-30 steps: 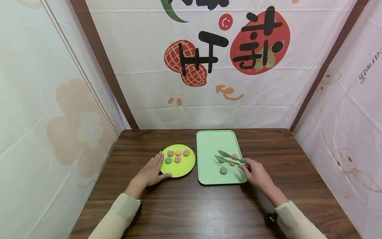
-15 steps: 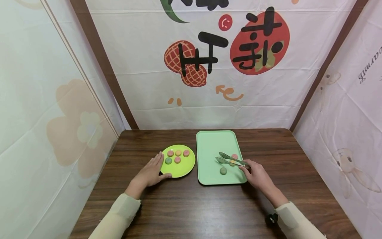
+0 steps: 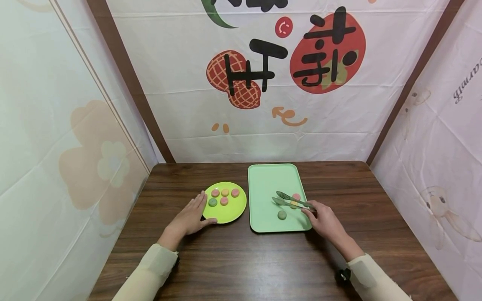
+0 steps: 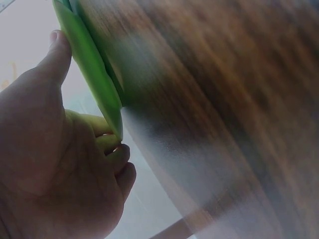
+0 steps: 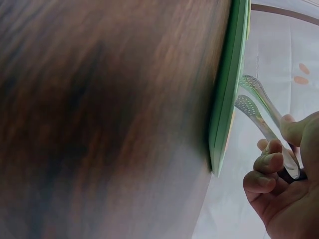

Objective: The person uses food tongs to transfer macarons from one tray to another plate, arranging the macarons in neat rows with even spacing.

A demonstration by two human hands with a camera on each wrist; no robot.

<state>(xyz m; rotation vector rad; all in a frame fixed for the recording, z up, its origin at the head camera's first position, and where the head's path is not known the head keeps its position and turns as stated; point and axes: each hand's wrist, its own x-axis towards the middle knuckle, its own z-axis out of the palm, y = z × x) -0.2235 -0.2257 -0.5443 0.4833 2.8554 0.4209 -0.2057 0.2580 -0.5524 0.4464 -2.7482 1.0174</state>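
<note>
In the head view my left hand rests at the left rim of a yellow-green plate, fingers extended along it and thumb at the front edge. Several macarons sit on this plate, pink, yellow and green. My right hand holds metal tongs over the right side of a light green tray. Their perforated tips stand apart. Under and beside the tongs lie a pink macaron and a yellow macaron, partly covered. Nearer me is a green macaron.
Plate and tray stand side by side on a dark wooden table, with a narrow gap between them. A printed white cloth hangs behind the table, and similar cloths hang at both sides.
The tongs' tips have shifted slightly right and toward me over the tray since one second ago. My left hand, the plate and the tray have stayed in place.
</note>
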